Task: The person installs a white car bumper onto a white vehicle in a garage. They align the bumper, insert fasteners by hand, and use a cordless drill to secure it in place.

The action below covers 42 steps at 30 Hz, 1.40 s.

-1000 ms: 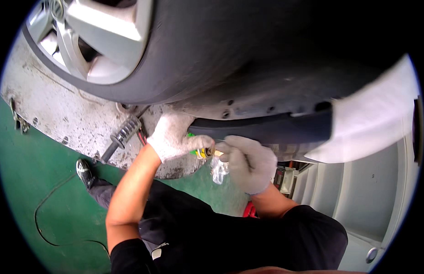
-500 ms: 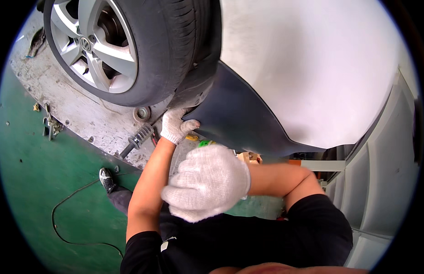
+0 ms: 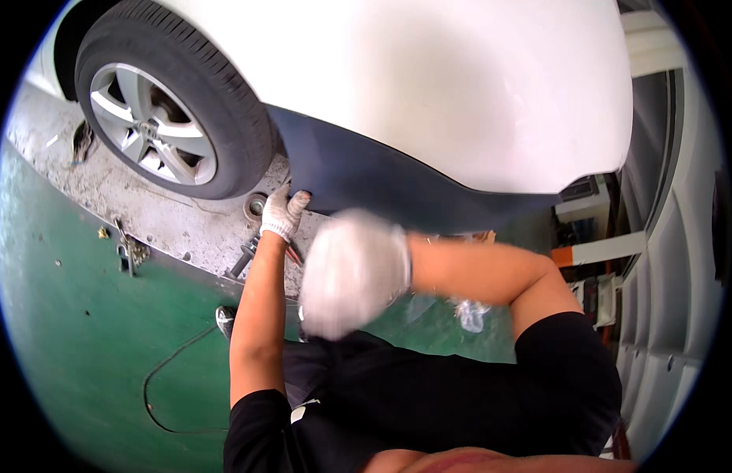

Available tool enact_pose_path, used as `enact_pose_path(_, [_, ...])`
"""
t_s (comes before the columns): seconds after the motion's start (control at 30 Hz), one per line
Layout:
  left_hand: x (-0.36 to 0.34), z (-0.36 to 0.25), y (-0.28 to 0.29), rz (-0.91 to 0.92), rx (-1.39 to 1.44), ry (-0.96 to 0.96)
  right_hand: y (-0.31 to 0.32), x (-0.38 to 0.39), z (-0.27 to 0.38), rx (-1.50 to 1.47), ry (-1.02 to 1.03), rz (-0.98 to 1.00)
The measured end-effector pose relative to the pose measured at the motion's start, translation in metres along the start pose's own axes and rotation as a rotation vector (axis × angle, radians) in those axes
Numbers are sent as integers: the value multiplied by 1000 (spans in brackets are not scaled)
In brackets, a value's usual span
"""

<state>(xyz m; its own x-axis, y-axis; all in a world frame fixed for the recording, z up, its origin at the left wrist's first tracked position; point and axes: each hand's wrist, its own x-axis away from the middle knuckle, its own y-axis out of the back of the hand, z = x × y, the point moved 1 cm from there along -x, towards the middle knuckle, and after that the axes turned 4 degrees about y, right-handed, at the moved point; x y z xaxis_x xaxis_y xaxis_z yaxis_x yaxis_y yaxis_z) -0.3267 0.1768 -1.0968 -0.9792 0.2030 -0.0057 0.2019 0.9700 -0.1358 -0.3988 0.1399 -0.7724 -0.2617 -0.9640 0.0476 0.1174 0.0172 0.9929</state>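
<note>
My left hand [image 3: 285,213], in a white knit glove, holds the lower edge of a dark plastic panel [image 3: 366,173] beside the tire [image 3: 238,130]. The panel runs along the bottom of a white car body [image 3: 429,87]. My right hand [image 3: 352,272], also gloved, is raised nearer the camera in front of the panel, smeared by motion, so its fingers are unclear. Below my left hand lie a spring-loaded metal tool [image 3: 241,260] and a red tool [image 3: 295,256], with a metal ring [image 3: 255,206] next to it.
A metal platform [image 3: 176,229] supports the wheel, its front edge above a green floor [image 3: 129,355]. A chain with metal fittings [image 3: 129,256], a black hose [image 3: 149,394] and crumpled plastic [image 3: 472,314] are on or near that floor. Another white car [image 3: 669,236] stands at the right.
My view has pulled back, showing more of the white body and wheel. My left hand stays at the panel's edge; my right hand left that edge and swept up and leftward toward the camera.
</note>
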Motion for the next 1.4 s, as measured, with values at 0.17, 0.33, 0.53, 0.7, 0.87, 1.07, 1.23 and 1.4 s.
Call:
enact_pose_path(0.17, [7,-23,8,55,-433,134,-11,82,-47,138,-183,-335])
enact_pose_path(0.33, [20,-68,21,-1,-395,145,5,103,8,65,-174,-449])
enact_pose_path(0.53, [18,-154,3,-238,254,-206,8,144,9,-31,55,-333])
enact_pose_path(0.7, [22,-232,-32,-582,-19,-186,-17,175,-47,25,-100,-478])
enact_pose_path(0.87, [33,-259,-81,-748,-606,-95,-13,177,-50,-55,-105,-578])
enact_pose_path(1.07, [37,-253,-93,-747,-632,-129,15,183,32,-293,-22,-664])
enact_pose_path(1.23, [34,-252,-94,-766,-552,-314,-17,212,-49,-254,19,-604])
enact_pose_path(1.4, [42,-272,-114,-871,-806,-316,-19,213,-49,-133,-114,-545])
